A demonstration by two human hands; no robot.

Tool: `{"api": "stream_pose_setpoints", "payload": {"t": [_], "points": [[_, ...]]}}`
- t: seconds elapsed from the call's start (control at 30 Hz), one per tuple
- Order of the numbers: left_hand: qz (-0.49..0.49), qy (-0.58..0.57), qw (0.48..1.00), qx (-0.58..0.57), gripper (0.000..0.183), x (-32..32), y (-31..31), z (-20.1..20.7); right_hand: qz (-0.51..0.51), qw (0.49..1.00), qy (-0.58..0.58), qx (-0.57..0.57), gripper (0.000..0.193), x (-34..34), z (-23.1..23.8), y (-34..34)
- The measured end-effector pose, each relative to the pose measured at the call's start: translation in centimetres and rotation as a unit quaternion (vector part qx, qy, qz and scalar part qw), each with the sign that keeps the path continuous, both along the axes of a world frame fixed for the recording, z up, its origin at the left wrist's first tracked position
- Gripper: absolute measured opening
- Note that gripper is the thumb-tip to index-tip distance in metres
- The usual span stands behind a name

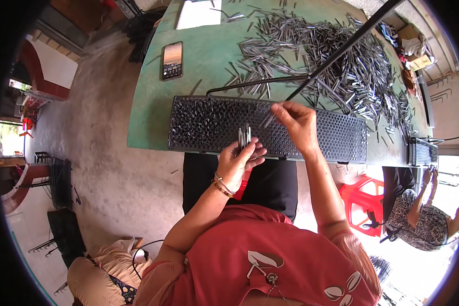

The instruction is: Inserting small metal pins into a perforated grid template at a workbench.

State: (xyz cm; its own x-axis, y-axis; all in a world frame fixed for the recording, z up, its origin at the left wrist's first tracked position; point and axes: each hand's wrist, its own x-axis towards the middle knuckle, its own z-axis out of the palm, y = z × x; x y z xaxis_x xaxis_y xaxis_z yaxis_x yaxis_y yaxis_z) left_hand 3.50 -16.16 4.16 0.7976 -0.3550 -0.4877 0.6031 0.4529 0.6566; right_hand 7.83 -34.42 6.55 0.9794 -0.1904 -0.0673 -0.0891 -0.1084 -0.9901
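Note:
A long black tray [339, 136] full of small round holes lies along the near edge of the green table. Thin dark metal pieces [199, 120] stand in many holes of its left part, while bare holes show toward the right. Over the tray's front edge, my left hand [235, 166] is closed around a small upright bundle of thin metal strips [244, 136]. My right hand [301, 125] is above the middle of the tray, fingers pinched, with thin metal strips [266, 120] at its fingertips. Whether their lower ends sit in the holes I cannot tell.
Behind the tray a big heap of metal strips [336, 56] spreads over the table [148, 115]. A black rod [347, 47] slants across it. A phone [172, 61] and white paper [201, 14] lie left. Red stool [362, 204] and another person [418, 222] are right.

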Motion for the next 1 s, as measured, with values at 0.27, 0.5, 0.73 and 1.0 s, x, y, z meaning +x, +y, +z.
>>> {"api": "stream_pose_setpoints", "payload": {"t": [0.27,0.5,0.73,1.0], "points": [[-0.039,-0.005,0.999,-0.012,0.024,-0.7,0.1,-0.3,-0.017,0.964,-0.179,-0.194,0.016,2.5,-2.2,0.0],[-0.05,0.002,0.999,-0.018,0.024,-0.8,0.1,-0.3,-0.014,0.953,-0.216,-0.213,0.015,2.7,-2.8,0.0],[-0.058,0.008,0.998,-0.013,0.024,-0.9,0.2,-0.5,0.011,0.933,-0.238,-0.27,0.014,2.7,-2.2,0.3],[-0.062,0.018,0.998,-0.011,0.024,-1.0,0.2,-0.4,-0.006,0.957,-0.191,-0.219,0.014,2.6,-2.5,0.4]]}}
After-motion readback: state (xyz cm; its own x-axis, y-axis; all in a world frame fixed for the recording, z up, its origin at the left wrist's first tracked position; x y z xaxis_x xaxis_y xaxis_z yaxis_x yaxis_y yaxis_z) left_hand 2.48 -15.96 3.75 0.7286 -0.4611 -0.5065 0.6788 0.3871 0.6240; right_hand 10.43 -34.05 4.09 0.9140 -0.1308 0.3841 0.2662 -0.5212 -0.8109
